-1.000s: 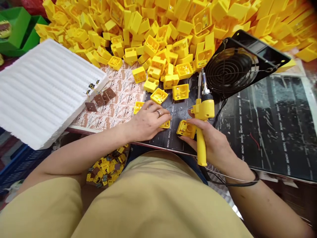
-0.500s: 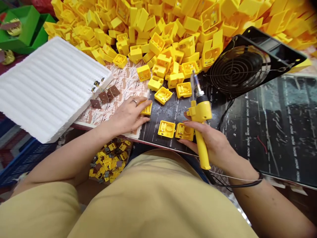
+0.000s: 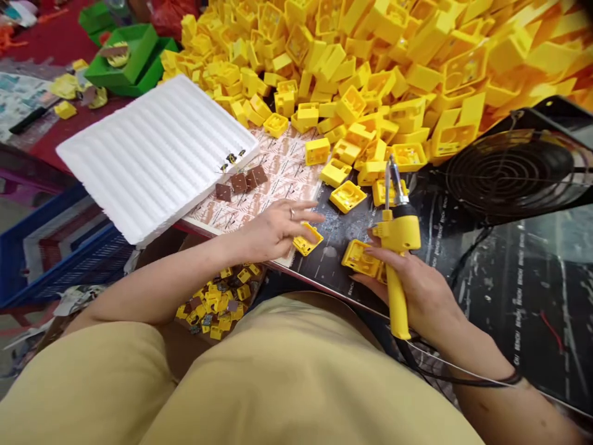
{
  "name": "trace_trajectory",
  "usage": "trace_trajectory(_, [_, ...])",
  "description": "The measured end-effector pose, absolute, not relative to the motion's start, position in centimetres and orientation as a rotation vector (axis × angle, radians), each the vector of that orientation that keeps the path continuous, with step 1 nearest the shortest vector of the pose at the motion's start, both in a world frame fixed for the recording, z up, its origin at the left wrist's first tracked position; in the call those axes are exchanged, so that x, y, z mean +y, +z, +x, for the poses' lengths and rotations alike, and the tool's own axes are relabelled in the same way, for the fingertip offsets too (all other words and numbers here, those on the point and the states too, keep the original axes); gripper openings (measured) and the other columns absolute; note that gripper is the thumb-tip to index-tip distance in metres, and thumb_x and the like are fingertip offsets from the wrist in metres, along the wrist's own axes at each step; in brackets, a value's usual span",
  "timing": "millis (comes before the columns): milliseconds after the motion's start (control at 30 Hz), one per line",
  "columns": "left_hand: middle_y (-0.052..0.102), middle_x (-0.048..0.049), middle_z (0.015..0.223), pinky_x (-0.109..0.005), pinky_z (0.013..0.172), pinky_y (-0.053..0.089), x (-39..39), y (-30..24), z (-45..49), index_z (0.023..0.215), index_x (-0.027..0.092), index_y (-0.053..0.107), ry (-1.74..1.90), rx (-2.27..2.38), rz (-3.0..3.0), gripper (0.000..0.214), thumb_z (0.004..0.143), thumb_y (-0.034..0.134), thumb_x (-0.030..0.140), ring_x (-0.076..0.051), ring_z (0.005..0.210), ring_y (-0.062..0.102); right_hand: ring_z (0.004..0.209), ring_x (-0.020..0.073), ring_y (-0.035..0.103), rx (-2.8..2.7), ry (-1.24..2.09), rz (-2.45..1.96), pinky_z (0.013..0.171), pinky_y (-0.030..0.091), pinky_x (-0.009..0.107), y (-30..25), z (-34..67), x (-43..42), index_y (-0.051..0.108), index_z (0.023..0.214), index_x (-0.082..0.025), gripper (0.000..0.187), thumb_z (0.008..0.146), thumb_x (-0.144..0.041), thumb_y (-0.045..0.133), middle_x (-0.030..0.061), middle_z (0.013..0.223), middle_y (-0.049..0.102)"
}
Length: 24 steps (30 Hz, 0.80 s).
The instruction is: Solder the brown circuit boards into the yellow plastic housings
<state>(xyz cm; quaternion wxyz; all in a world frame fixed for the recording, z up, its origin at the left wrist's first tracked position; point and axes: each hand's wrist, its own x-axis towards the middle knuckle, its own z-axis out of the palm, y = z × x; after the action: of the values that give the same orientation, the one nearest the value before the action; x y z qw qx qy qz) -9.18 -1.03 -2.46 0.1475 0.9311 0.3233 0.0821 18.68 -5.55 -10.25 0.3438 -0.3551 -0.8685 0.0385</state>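
My left hand (image 3: 273, 232) pinches a small yellow plastic housing (image 3: 308, 239) just above the near edge of the black bench mat (image 3: 500, 272). My right hand (image 3: 419, 290) is wrapped around the yellow handle of a soldering iron (image 3: 397, 247), tip pointing away from me. The fingertips of that hand also rest on another yellow housing (image 3: 361, 258) lying on the mat. A third housing (image 3: 347, 196) lies open side up a little further back.
A huge heap of yellow housings (image 3: 370, 68) fills the back. A black fan (image 3: 514, 167) stands at the right. White foam block (image 3: 152, 148) at left, small brown circuit boards (image 3: 241, 182) beside it. Green trays (image 3: 127, 55) far left; box of finished parts (image 3: 215, 303) under the table edge.
My view has swung left. My left hand has lifted a yellow housing from the mat and drawn it toward the near edge. The right hand keeps the soldering iron.
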Motion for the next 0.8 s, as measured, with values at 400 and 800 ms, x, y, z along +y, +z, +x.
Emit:
trace_trajectory(400, [0.058, -0.0139, 0.138, -0.039, 0.093, 0.050, -0.5, -3.6, -8.4, 0.135, 0.016, 0.056, 0.227, 1.038, 2.795, 0.048, 0.091, 0.056, 0.035, -0.024, 0.104, 0.063, 0.094, 0.0226, 0.067, -2.278, 0.088, -0.871, 0.087, 0.054, 0.039, -10.8, 19.2, -5.1, 0.050, 0.126, -0.020, 0.038, 0.093, -0.035, 0.063, 0.0089, 0.110, 0.067])
trace_trajectory(800, [0.062, -0.0014, 0.070, -0.037, 0.088, 0.045, 10.7, 0.2, -16.3, 0.066, 0.016, 0.071, 0.281, 1.836, 2.097, 0.012, 0.065, 0.079, 0.024, -0.024, 0.088, 0.064, 0.101, 0.0263, 0.067, -2.085, 0.059, -0.951, 0.080, 0.057, 0.038, -9.9, 19.4, -5.9, 0.050, 0.130, -0.019, 0.052, 0.086, -0.032, 0.074, 0.0108, 0.112, 0.067])
